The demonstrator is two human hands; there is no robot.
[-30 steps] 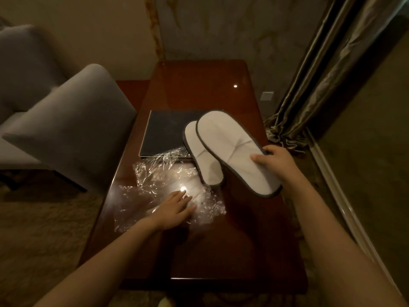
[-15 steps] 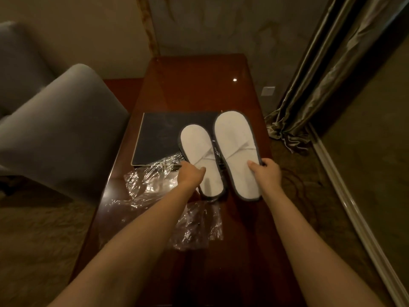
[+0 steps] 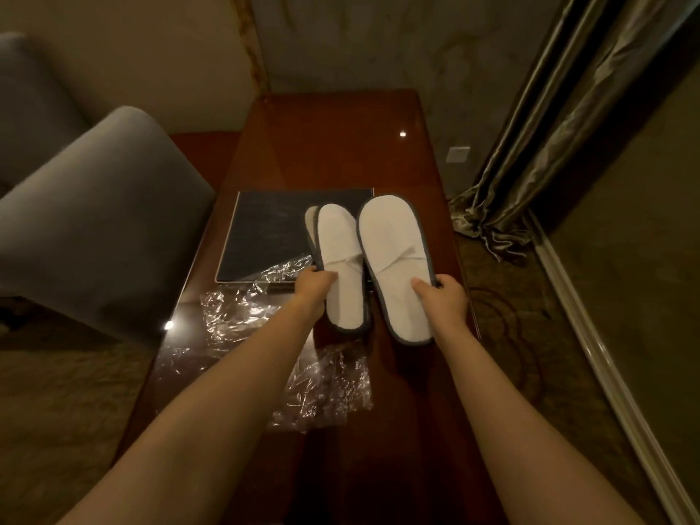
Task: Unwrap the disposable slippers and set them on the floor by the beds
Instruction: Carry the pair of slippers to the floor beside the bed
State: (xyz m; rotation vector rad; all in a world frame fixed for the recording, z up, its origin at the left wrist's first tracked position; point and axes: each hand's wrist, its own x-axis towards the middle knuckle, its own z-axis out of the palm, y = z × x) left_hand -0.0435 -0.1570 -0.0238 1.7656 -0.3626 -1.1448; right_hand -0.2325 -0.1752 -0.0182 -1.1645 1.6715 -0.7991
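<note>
Two white disposable slippers with dark grey trim are held side by side above the wooden table (image 3: 341, 153). My left hand (image 3: 314, 288) grips the left slipper (image 3: 341, 267) at its left edge, thumb on top. My right hand (image 3: 443, 297) grips the right slipper (image 3: 396, 259) at its right edge. Both slippers point away from me, toes up. A pale edge shows behind the left slipper's toe; what it belongs to is unclear. The crumpled clear plastic wrapper (image 3: 322, 384) lies on the table beneath my left forearm.
A dark rectangular mat (image 3: 269, 236) lies on the table behind the slippers. A grey upholstered chair (image 3: 102, 214) stands close at the left. Curtains (image 3: 538, 145) hang at the right over patterned carpet (image 3: 511, 335). A wall socket (image 3: 457, 154) sits low on the wall.
My left hand left the plastic wrapper and took hold of the left slipper. The right slipper swung from tilted to straight, and both now sit side by side, lifted slightly.
</note>
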